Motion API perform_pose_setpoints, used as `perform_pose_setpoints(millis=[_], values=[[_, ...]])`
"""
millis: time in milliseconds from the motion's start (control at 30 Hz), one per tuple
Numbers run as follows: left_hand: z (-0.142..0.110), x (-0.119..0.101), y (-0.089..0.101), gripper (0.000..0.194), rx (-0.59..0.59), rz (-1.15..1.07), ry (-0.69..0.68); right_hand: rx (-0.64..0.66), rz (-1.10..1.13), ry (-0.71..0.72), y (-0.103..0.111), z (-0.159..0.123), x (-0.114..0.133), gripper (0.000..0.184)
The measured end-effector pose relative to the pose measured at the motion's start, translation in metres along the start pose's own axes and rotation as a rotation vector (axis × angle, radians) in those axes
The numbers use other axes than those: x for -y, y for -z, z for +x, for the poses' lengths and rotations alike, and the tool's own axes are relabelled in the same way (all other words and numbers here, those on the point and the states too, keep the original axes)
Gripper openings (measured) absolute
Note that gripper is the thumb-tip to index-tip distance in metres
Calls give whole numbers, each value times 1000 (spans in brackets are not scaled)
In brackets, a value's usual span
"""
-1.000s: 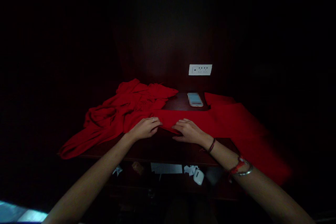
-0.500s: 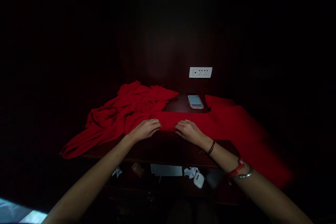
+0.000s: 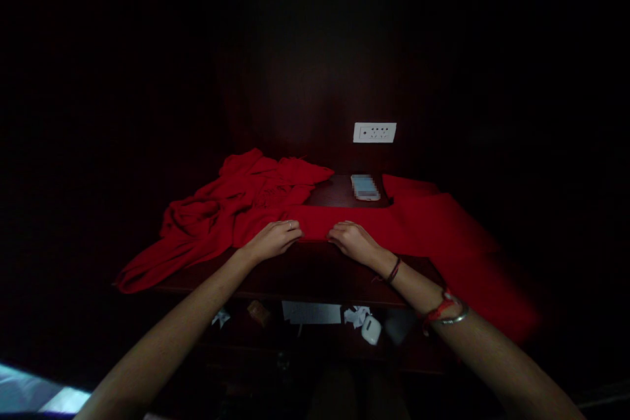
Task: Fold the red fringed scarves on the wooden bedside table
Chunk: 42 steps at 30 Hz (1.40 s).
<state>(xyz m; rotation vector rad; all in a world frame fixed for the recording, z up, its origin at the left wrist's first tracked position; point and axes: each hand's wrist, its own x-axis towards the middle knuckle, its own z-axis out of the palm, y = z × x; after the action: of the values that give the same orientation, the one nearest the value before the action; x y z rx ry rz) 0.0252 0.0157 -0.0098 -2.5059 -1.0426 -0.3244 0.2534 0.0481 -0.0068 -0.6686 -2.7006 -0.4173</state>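
A long piece of red cloth [image 3: 364, 222] runs across the dark wooden tabletop [image 3: 295, 272]. Its middle is a narrow flat band, bunched into a loose heap at the left and spread wider at the right, where it reaches past the table's front edge. My left hand [image 3: 276, 237], with a ring on one finger, is closed on the near edge of the band. A short way to its right, my right hand [image 3: 355, 240] pinches the same edge with curled fingers. Both sets of fingertips are partly hidden. Bracelets circle my right wrist and forearm.
A phone [image 3: 365, 188] with a blurred screen lies behind the band, below a white wall socket [image 3: 375, 132]. Under the tabletop, a shelf holds a white earbud case [image 3: 371, 329], crumpled paper [image 3: 356, 316], a printed sheet [image 3: 313, 312] and a small brown item [image 3: 258, 313].
The whole view has shifted slightly, so things sit a little higher in the picture. Both hands stay on the cloth's near edge, almost unmoved.
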Motion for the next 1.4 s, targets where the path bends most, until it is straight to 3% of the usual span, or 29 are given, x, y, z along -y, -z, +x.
perform_pose_setpoints(millis=[300,600,800,1033,1267,1400], values=[[-5,1,5,21,18,-63,45,26,-7,-40,4,-1,-2,17],[-29,9,20,18,138,135,65,143,-179,-60,4,-12,11,16],[-43,19,33,17,188,271,125,122,-171,-121,5,-17,16,26],[-50,16,40,19,192,279,173,98,-137,-186,2,-21,11,34],[-71,26,33,22,216,335,175,84,-107,-142,2,-22,8,34],[-77,35,46,26,172,409,270,70,-81,-126,3,-22,8,34]])
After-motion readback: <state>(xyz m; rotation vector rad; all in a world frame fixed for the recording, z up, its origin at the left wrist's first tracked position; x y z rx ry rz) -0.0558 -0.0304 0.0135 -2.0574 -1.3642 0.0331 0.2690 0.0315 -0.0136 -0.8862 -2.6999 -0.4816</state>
